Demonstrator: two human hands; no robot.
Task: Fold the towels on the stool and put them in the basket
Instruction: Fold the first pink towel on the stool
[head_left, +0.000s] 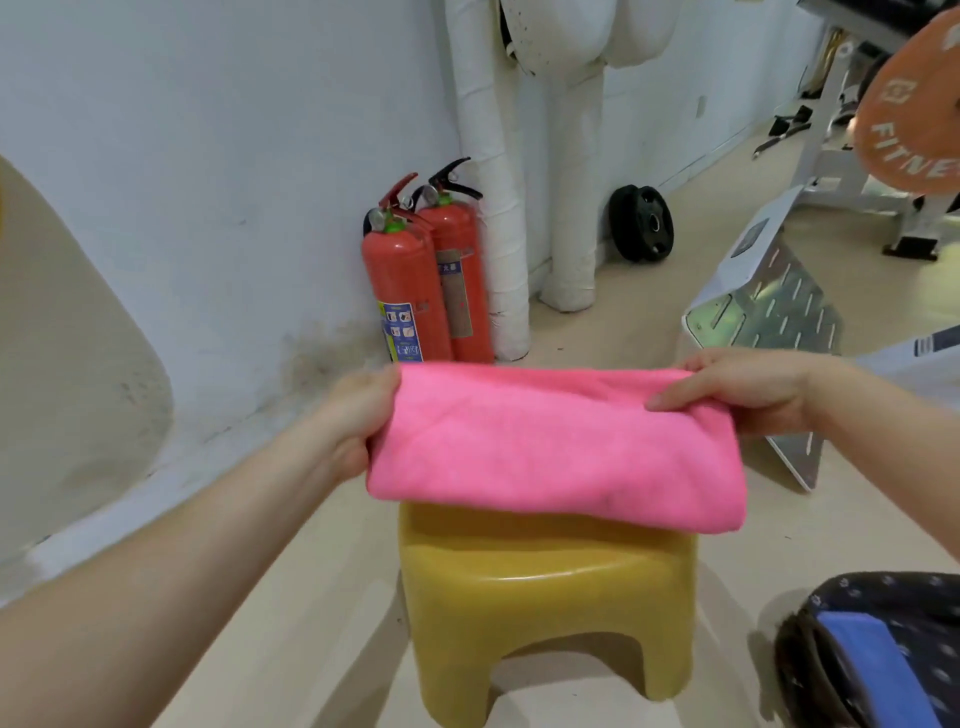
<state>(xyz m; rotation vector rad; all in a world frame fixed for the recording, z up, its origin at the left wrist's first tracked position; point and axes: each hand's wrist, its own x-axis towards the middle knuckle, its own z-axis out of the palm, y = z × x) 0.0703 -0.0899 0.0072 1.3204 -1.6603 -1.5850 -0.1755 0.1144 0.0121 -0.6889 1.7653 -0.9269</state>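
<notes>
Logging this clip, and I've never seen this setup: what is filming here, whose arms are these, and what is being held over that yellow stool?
No robot here: one camera worn on a person's head looks down at their bare arms. The left hand grips the left edge of a folded pink towel, and the right hand pinches its upper right corner. The towel hides the seat of the yellow stool, so contact is unclear. At lower right stands a dark patterned basket with a blue cloth inside. Two red fire extinguishers stand by the wall.
</notes>
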